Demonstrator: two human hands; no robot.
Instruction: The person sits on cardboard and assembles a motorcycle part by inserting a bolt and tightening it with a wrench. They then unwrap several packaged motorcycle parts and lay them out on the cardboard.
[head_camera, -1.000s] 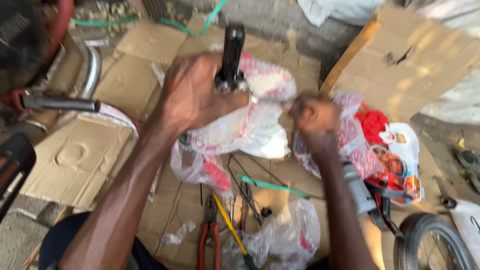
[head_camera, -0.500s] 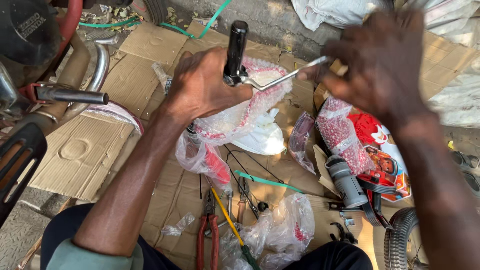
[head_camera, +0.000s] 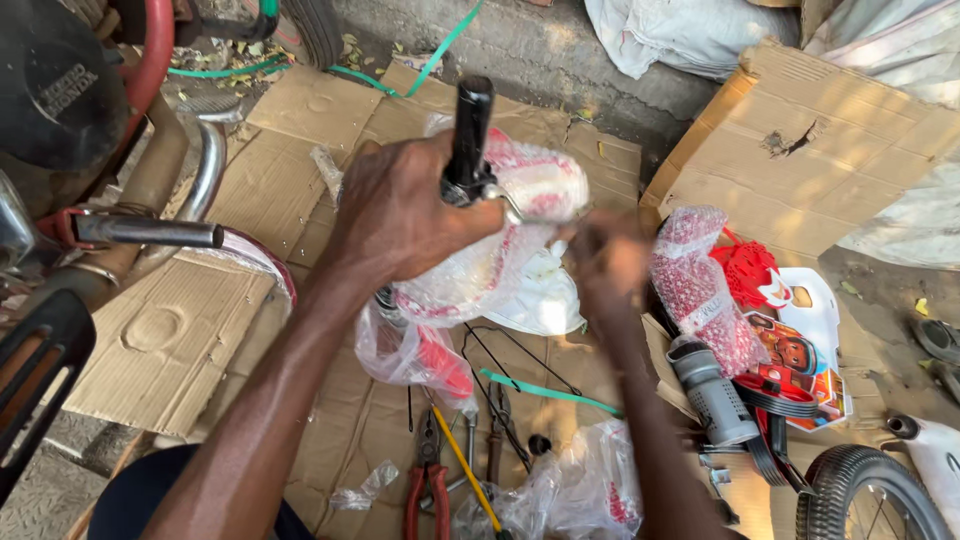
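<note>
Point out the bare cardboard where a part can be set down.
Free: the cardboard sheet left of the left hand, and the box flap at upper right. Crowded: around the pliers and small wheel.

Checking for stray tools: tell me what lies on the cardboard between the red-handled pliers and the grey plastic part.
Head view: a crumpled clear plastic bag lies between red-handled pliers and grey plastic part.

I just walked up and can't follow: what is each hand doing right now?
Left hand: closed around a bubble-wrapped part with a black grip.
Right hand: blurred, at the wrapping; open or closed cannot be told.
</note>
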